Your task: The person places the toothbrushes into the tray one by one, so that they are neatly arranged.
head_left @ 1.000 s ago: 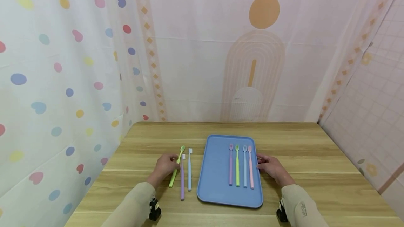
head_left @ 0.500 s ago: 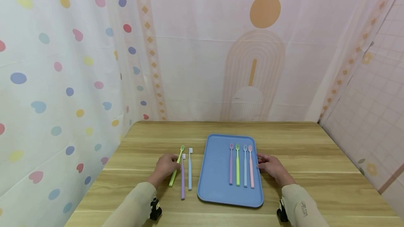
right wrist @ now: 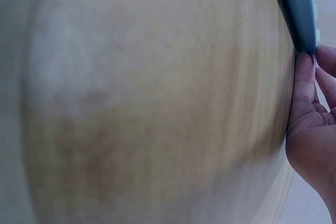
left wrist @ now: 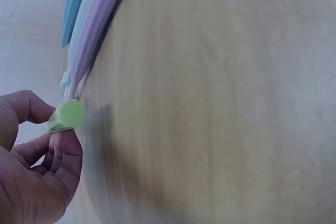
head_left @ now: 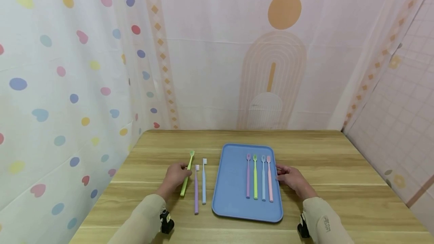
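My left hand [head_left: 175, 175] pinches a green toothbrush [head_left: 184, 188] between thumb and fingers, its bristle head pointing away from me. In the left wrist view the butt end of this green toothbrush [left wrist: 71, 113] faces the camera. Just right of it on the table lie a purple toothbrush [head_left: 196, 195] and a light blue toothbrush [head_left: 204, 186]. At the right rim of a blue tray [head_left: 230, 202], my right hand [head_left: 292, 179] holds the edge. The right wrist view has the thumb and fingers gripping the rim of the tray [right wrist: 296, 11].
On the tray's right half, a purple toothbrush [head_left: 248, 183], a green toothbrush [head_left: 255, 183], a light blue toothbrush [head_left: 263, 183] and a pink toothbrush [head_left: 270, 185] lie side by side. The wooden table [head_left: 325, 153] ends against a patterned curtain [head_left: 210, 70].
My left hand has shifted slightly left and away from me with the green toothbrush, which now lies apart from the purple one. The right hand and tray stay in place.
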Demonstrator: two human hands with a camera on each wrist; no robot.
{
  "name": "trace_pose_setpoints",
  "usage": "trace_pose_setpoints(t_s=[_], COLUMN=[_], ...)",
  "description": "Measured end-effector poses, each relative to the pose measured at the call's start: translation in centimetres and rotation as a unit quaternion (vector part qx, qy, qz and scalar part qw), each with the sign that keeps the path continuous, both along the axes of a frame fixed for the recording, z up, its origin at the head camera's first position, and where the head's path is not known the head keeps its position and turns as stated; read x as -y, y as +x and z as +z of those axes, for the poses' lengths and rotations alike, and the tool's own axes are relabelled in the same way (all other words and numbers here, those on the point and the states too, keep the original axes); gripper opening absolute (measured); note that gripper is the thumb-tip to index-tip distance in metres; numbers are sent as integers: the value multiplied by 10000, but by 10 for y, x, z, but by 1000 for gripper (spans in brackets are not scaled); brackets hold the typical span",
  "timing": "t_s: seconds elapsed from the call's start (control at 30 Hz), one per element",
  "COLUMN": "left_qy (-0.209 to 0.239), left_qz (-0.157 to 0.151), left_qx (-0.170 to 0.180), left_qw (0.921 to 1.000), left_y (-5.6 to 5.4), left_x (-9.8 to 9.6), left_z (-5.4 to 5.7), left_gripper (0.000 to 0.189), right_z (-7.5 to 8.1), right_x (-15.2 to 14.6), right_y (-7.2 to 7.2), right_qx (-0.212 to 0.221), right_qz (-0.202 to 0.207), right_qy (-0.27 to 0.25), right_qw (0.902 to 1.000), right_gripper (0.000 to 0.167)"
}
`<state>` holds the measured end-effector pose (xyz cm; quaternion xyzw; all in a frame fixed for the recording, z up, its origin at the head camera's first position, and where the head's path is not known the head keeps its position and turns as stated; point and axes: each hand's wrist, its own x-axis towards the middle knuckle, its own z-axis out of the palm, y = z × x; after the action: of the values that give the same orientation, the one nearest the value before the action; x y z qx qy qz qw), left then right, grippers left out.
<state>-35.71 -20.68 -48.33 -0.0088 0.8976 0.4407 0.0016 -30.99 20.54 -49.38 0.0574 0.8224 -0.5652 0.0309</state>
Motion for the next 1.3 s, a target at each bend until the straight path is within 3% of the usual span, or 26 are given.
trace_pose_setpoints(t_s=[0.3,0.57,0.83,1.3], left_qy=[326,895,1272,1738], left_qz=[-124,-328,-427,-412], left_qx=[117,187,-29,206], left_qw=[9993,9953,9910,9837], left_y=[-5,-2,-4,-4], left_x=[-8,-23,-37,-57], left_z=[5,9,11,17], left_gripper=[35,30,44,47], right_z=[0,1,-1,1], right_x=[-3,-3,-2,1], right_y=[2,3,2,2], right_qx=[17,9,-25,24], right_qz=[-30,11,7,-9], right_qy=[60,102,132,-24], right_qw=[10000,9999,9999,10000], right_gripper=[55,55,54,54])
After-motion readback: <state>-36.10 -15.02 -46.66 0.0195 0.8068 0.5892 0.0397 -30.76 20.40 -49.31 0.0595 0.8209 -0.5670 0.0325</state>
